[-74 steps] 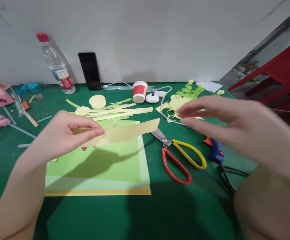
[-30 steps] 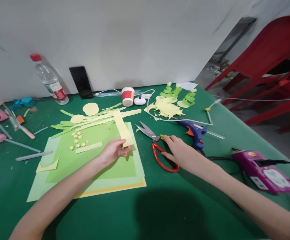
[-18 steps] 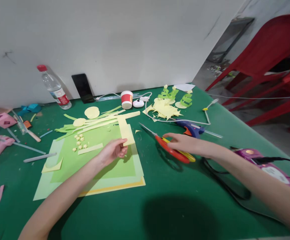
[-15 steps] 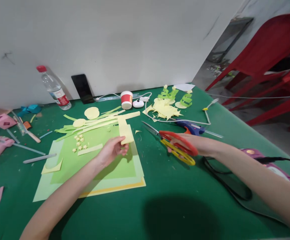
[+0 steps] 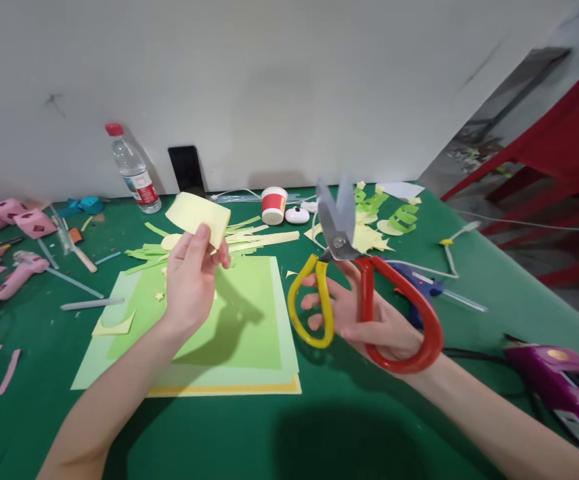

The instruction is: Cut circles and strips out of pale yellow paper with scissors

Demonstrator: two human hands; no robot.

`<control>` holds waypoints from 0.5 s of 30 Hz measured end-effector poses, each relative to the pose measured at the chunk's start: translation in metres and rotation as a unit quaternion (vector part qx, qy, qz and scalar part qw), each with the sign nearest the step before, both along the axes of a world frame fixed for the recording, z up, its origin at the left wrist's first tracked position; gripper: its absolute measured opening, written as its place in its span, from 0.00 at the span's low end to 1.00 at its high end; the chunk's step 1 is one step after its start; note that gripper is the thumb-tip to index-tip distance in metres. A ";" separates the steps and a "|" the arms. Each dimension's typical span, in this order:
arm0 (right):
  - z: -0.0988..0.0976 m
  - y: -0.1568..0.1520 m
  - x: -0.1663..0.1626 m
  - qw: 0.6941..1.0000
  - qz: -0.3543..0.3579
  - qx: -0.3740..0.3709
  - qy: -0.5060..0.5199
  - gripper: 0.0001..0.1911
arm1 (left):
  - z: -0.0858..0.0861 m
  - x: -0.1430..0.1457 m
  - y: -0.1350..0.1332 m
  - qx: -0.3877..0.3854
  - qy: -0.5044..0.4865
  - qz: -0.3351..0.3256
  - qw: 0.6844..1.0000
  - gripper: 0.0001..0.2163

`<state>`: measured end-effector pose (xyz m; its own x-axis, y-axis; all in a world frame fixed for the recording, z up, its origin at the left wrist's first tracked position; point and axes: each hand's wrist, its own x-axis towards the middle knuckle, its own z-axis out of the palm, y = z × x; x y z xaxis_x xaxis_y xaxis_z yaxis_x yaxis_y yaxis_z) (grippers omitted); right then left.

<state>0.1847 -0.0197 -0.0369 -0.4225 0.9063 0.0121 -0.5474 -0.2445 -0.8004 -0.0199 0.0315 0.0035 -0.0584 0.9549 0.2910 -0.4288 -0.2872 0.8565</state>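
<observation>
My left hand [image 5: 192, 280] pinches a pale yellow piece of paper [image 5: 196, 212] between thumb and fingers, raised above the stacked green sheets [image 5: 249, 333]. To the right, my right hand [image 5: 354, 310] holds scissors [image 5: 339, 247] with one yellow and one red handle. Their blades are parted and point up and away from me, slightly blurred. Behind the left hand lie yellow and green paper strips [image 5: 264, 239]; the hand hides part of them. A small paper star [image 5: 160, 297] shows beside the left wrist.
At the wall stand a water bottle [image 5: 139, 180], a phone [image 5: 186, 170] and a paper cup [image 5: 273, 205]. Green spiral paper pieces [image 5: 403, 219] and a blue glue gun [image 5: 416, 283] lie behind the scissors. Pink paper shapes [image 5: 34, 223] are at left, a purple power strip [image 5: 554, 373] at right.
My left hand has lifted the yellow paper up and to the left, off the sheets. The scissors have come up and nearer, turned blades-up and opened. The view has shifted slightly.
</observation>
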 end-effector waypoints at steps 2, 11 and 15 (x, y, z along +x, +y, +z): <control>-0.003 0.003 -0.006 0.999 0.035 0.010 0.031 0.25 | -0.004 0.000 0.000 -0.010 0.010 -0.002 1.000 0.12; 0.005 -0.005 -0.015 0.986 0.166 0.020 -0.005 0.26 | -0.014 -0.010 0.005 -0.030 0.086 0.019 0.996 0.13; 0.002 -0.017 -0.013 0.978 0.205 -0.020 -0.009 0.19 | -0.019 -0.009 0.003 -0.040 0.105 0.003 0.994 0.13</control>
<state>0.1712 -0.0363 -0.0347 -0.7508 0.6597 -0.0311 -0.3818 -0.4720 -0.7946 -0.0288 0.0346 -0.0157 -0.0099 0.9755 0.2199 -0.2373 -0.2159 0.9471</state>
